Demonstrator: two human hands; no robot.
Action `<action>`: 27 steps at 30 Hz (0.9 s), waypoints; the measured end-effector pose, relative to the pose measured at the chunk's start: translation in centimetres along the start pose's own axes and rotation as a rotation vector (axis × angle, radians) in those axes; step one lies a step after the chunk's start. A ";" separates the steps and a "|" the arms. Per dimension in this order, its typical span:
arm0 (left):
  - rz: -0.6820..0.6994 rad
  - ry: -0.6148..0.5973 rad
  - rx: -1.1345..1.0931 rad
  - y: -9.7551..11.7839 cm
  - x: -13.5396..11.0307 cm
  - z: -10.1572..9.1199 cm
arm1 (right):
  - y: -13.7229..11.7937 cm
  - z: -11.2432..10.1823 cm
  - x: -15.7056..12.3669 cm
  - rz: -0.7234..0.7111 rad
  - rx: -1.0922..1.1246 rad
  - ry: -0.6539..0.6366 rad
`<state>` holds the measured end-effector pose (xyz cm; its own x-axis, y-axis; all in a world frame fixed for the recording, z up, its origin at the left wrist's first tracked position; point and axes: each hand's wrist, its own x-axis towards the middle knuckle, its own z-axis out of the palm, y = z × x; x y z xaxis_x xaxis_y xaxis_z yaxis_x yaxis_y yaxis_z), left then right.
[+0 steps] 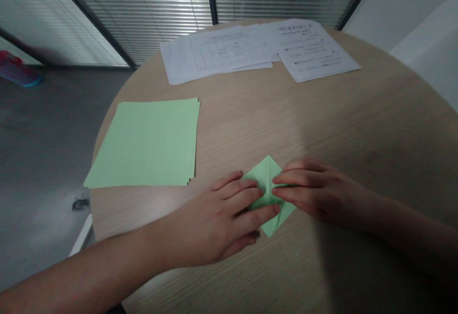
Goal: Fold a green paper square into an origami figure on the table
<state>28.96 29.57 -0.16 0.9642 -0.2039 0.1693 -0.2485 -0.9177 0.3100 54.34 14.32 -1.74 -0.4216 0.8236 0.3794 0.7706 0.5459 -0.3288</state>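
Head view: a folded green paper (267,179) lies diamond-wise on a wooden table (246,123), the left hand (223,218) flat across its left side, fingers spread; the right hand (322,190) touches its right side, fingers together, though whether they pinch an edge cannot be told. Left of and beyond the folded green paper sit green sheets (146,144); farther beyond it, printed white pages (222,56).

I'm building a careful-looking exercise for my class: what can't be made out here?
In the head view:
- Sides of the folded green paper: covered by the left hand and right hand.
- Writing on the white sheets: too small and blurred.
- Sheet count in the green stack: top sheet hides most.
- Pink-and-blue basket: cut off by left edge.
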 end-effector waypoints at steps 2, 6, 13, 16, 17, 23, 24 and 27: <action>0.006 -0.009 0.017 0.1 0.0 0.0 | -0.1 0.0 0.1 0.004 -0.002 0.010; 0.004 -0.032 0.034 0.1 -0.1 0.1 | -0.2 0.3 0.1 0.103 -0.083 0.071; -0.001 -0.035 0.025 0.1 -0.2 0.2 | 0.3 0.3 0.0 0.314 -0.035 0.101; -0.005 -0.035 0.006 0.1 -0.2 0.2 | 0.4 0.2 0.4 0.318 0.027 0.087; -0.005 -0.031 -0.003 0.1 -0.2 0.2 | 0.4 0.2 0.6 0.324 0.040 0.085; 0.007 -0.024 -0.041 -0.1 -0.4 0.1 | -0.3 0.3 1.5 0.409 0.012 0.036; 0.006 -0.019 -0.046 -0.1 -0.4 0.1 | -0.3 0.3 1.6 0.411 0.010 0.038; 0.001 -0.020 -0.055 -0.1 -0.3 0.1 | -0.5 0.4 1.5 0.405 -0.005 0.050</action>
<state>28.68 29.68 -0.30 0.9655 -0.2120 0.1514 -0.2537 -0.8973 0.3612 53.17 15.37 -1.35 -0.0602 0.9633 0.2614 0.8719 0.1783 -0.4561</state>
